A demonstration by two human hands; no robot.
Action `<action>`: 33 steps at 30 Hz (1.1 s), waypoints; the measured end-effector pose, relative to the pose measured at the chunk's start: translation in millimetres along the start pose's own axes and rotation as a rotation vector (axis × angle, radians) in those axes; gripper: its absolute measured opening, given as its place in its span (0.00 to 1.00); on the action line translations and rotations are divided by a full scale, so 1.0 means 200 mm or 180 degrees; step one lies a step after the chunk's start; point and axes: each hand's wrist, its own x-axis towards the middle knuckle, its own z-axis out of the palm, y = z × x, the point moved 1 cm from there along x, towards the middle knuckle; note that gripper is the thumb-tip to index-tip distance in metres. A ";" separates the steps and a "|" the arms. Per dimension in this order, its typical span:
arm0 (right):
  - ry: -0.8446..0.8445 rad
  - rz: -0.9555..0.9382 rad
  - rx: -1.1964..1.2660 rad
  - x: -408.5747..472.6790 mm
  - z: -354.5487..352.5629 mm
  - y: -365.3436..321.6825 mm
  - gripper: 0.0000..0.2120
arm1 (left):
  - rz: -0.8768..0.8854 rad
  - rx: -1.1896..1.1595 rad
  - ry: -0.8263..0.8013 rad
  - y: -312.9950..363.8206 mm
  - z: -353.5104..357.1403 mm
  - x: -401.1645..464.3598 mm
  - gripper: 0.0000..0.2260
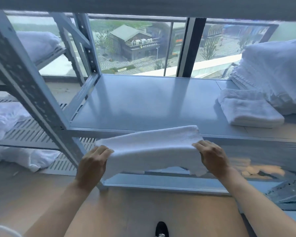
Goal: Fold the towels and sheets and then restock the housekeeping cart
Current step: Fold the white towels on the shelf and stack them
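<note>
A folded white towel [152, 147] hangs between my two hands just in front of the grey metal shelf [143, 100]. My left hand [92, 161] grips its left end. My right hand [212, 156] grips its right end, fingers curled over the top. The towel's lower edge droops below the shelf's front rail. On the right of the shelf lies one folded white towel [249, 110], and behind it stands a tall stack of folded white linen [277, 71].
The shelf's slanted grey upright [24, 79] stands at the left. White laundry [10, 127] lies on the perforated floor grille beyond it. More folded linen [38, 43] sits on a far-left shelf. A large window is behind. My black shoe [161, 229] is on the wooden floor.
</note>
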 end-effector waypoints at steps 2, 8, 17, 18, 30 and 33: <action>0.0068 0.0069 -0.0001 -0.04 -0.05 -0.10 0.23 | -0.0101 -0.0033 0.0003 -0.01 -0.10 -0.09 0.14; 0.0155 0.0109 -0.0053 -0.17 -0.20 -0.27 0.25 | -0.0123 -0.0011 0.0155 0.00 -0.25 -0.25 0.09; 0.0000 0.0453 -0.0084 -0.24 -0.39 -0.20 0.21 | -0.0084 -0.0119 0.0287 0.10 -0.21 -0.12 0.13; -0.0004 0.0501 -0.0094 -0.24 -0.40 -0.17 0.21 | -0.0082 -0.0155 0.0278 0.12 -0.18 -0.09 0.13; -0.0164 0.1029 0.0104 -0.05 -0.16 0.52 0.16 | -0.0006 -0.0355 0.0120 0.28 0.39 0.52 0.06; -0.0162 0.1085 0.0118 0.09 -0.06 0.69 0.16 | -0.0119 -0.0321 0.0014 0.27 0.52 0.70 0.06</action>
